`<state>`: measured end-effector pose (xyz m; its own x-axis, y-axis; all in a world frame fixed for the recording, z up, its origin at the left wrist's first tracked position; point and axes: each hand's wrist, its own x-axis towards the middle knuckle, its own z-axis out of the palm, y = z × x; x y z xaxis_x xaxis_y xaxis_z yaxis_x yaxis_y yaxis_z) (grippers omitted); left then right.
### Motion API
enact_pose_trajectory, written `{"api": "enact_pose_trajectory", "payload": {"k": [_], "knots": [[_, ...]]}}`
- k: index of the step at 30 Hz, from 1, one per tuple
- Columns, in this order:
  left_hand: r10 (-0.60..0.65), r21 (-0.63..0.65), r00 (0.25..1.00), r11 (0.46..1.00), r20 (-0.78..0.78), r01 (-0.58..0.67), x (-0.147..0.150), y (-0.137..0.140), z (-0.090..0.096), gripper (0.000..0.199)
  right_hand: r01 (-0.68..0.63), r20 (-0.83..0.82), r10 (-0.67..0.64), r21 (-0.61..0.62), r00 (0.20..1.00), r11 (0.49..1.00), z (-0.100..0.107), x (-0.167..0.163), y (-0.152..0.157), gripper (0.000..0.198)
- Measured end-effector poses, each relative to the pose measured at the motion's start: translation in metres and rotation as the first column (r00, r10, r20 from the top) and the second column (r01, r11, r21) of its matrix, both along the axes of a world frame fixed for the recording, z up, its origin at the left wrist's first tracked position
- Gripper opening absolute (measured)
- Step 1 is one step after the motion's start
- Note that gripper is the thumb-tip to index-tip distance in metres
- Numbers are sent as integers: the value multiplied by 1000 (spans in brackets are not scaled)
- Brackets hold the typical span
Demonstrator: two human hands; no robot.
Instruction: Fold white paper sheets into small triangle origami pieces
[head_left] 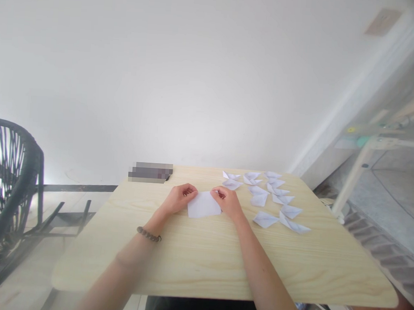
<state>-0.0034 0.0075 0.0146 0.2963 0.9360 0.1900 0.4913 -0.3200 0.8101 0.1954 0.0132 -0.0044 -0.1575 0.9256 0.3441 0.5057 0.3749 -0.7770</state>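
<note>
Between my two hands is a white sheet of paper (204,206), roughly rectangular, over the middle of the wooden table (172,265). Its upper left corner is pinched by my left hand (181,198), which has a dark beaded bracelet at the wrist. At the upper right corner, my right hand (228,202) grips the paper with thumb and curled fingers. To the right of my hands lie several folded white paper pieces (265,219) with pointed ends, spread in loose rows toward the back of the table.
A dark object (150,172), blurred by pixelation, lies at the table's back left. The white wall (197,79) rises right behind the table. A dark woven chair (12,185) stands at the left, and a white metal frame (358,173) at the right.
</note>
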Motion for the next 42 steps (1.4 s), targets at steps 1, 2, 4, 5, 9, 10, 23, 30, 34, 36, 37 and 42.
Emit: {"api": "enact_pose_trajectory", "payload": {"k": [1, 2, 4, 5, 9, 10, 23, 30, 34, 36, 37, 42], "knots": [[-8, 8, 1000, 1000, -13, 8, 1, -1, 0, 29, -7, -6, 7, 1, 1000, 1000, -1, -2, 0, 22], [-14, 16, 1000, 1000, -25, 15, 3, -1, 0, 30, -10, -14, 10, 6, 1000, 1000, -1, -3, -1, 23], [-10, 32, 999, 999, -47, 11, 4, -2, 0, 30, -1, -26, 1, 11, 1000, 1000, -2, -6, -1, 23], [2, 39, 998, 999, -58, 0, 4, -2, -1, 31, 0, -35, 0, 8, 999, 1000, -2, -6, -1, 24], [73, 37, 992, 997, -108, -69, -2, 2, 0, 33, -24, -87, 21, -32, 996, 999, -2, -2, 0, 24], [78, 31, 991, 997, -107, -75, -4, 3, 0, 33, -29, -94, 25, -44, 995, 999, -2, -1, 0, 24], [32, 11, 995, 999, -94, -31, -11, 4, -2, 28, -40, -131, 29, -83, 991, 996, -3, 4, 2, 23], [34, 37, 994, 999, -108, -30, -7, 1, 1, 29, -55, -99, 48, -76, 994, 996, -4, 1, 1, 23], [35, 69, 990, 997, -134, -26, -6, 1, 0, 28, -48, -80, 43, -66, 996, 997, -4, 1, 1, 24], [40, 80, 987, 996, -153, -28, -5, 1, 0, 29, -49, -80, 44, -62, 996, 997, -5, 0, 1, 24], [47, 85, 985, 996, -168, -33, -5, 2, -1, 29, -49, -80, 44, -59, 996, 997, -5, 0, 1, 24], [275, 122, 910, 961, -310, -249, -15, 8, -2, 29, -40, -75, 37, -45, 996, 998, -5, 0, 1, 24]]}}
